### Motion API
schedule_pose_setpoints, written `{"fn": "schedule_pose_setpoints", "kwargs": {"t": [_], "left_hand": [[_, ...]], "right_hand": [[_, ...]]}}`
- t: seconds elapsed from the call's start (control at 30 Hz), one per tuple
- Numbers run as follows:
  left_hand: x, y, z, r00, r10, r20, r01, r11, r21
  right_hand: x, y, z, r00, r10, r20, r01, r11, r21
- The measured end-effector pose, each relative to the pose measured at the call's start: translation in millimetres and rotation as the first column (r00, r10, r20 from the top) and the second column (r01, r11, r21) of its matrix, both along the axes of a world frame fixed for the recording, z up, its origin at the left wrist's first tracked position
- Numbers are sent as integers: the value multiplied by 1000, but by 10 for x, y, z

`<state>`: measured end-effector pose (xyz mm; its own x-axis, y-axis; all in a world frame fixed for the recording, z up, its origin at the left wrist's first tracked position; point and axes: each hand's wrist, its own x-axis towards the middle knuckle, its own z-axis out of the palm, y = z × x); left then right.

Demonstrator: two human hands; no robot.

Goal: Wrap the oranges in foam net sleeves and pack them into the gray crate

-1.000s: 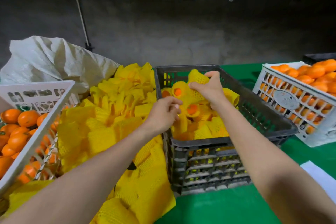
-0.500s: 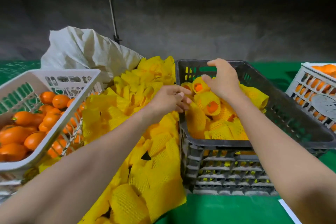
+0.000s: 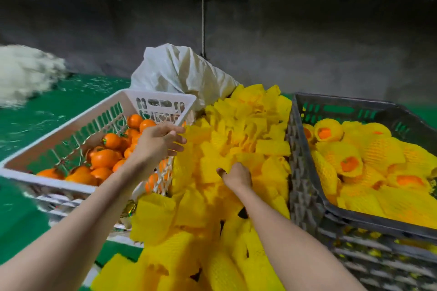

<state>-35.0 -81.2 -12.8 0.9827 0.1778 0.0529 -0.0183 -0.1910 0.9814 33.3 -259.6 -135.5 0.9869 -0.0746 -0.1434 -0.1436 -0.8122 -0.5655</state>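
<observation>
The left grip (image 3: 159, 144) hovers with fingers loosely spread and holds nothing; under it runs the right rim of the white basket (image 3: 163, 96), and the bare oranges (image 3: 104, 159) lie just below and to its left; the right grip (image 3: 236, 176) is sunk in the pile of yellow foam net sleeves (image 3: 248, 125), thumb showing, fingers hidden, so whether it pinches a sleeve cannot be told; right of this grip stands the gray crate (image 3: 303, 172), its wall against the pile, with wrapped oranges (image 3: 350, 163) inside; a white sack (image 3: 179, 73) sits beyond the left grip, on the green desk (image 3: 35, 123).
</observation>
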Motion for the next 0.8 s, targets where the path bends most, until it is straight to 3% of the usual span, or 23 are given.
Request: {"fn": "schedule_pose_setpoints", "kwargs": {"t": [0.1,0.17,0.3,0.4,0.5,0.57,0.67,0.73,0.8], "left_hand": [[-93,332,-23,997,77,25,-79,995,63],[-118,511,-35,992,117,48,-122,987,105],[-76,710,-39,991,127,45,-131,988,82],[-7,730,14,998,-35,47,28,988,149],[56,707,121,960,-274,-54,279,936,214],[74,735,209,941,-332,-62,334,889,314],[99,873,330,965,-242,104,157,846,510],[140,1005,381,967,-152,206,-18,763,647],[207,1191,397,965,-101,242,-100,711,695]], "right_hand": [[136,118,-147,1000,-8,2,8,997,-79],[153,191,-125,997,-32,68,35,999,-41],[17,251,251,901,-131,414,15,962,273],[-178,256,683,821,-78,565,-229,863,451],[-377,356,997,810,70,582,-417,766,489],[-420,484,1118,820,111,562,-451,730,514],[-396,794,1236,804,101,585,-444,758,479],[-347,1083,1259,721,29,692,-358,871,336],[-304,1414,1259,628,-14,778,-312,912,268]]}}
